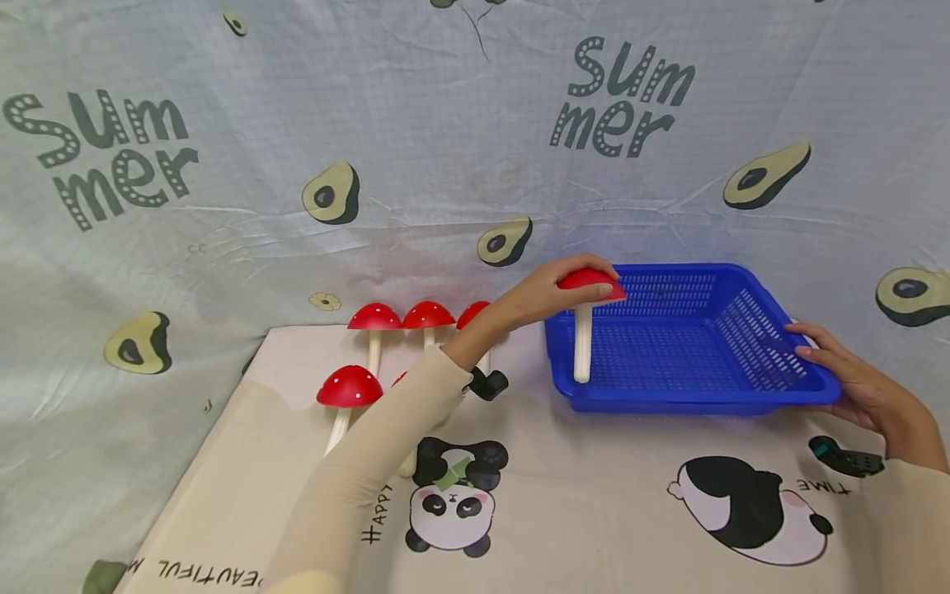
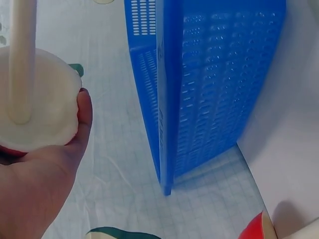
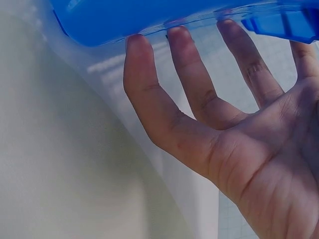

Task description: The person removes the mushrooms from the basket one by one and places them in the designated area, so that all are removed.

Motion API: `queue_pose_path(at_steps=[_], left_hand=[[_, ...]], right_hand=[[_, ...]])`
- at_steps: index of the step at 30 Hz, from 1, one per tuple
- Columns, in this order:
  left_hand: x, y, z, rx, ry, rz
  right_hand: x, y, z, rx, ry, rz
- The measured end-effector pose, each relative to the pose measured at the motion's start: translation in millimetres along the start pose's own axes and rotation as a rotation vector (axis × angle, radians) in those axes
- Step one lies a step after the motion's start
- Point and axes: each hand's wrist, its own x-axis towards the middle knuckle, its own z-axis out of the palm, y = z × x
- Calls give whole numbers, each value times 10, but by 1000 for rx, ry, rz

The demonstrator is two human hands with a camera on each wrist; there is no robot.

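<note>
My left hand (image 1: 530, 297) holds a toy mushroom by its red, white-spotted cap (image 1: 582, 279); the pale stem (image 1: 583, 346) points down over the left part of a blue plastic basket (image 1: 668, 407). In the left wrist view, the cap's cream underside (image 2: 52, 99) shows, with fingers round its edge, apart from the basket (image 2: 169, 99). At the basket's right end, my right hand (image 1: 864, 388) grips the rim. Its bent fingertips touch the blue edge (image 3: 124, 20) in the right wrist view.
Several more red mushrooms stand at the table's left, including a nearer one (image 1: 349, 386) and two at the back (image 1: 374, 316); my left sleeve (image 1: 386, 445) partly hides others. A printed cloth (image 1: 579, 495) covers the table. Behind hangs an avocado-print curtain (image 1: 416, 148).
</note>
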Motion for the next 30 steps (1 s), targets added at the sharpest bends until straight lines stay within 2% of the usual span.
queue_pose_path(at_steps=[8,30], left_hand=[[-88,-72,-91,-10,10,54],[-407,-127,-239,41,29,29]], right_hand=[[0,-16,17,-11,15,-1],[22,-5,19,-79,25,16]])
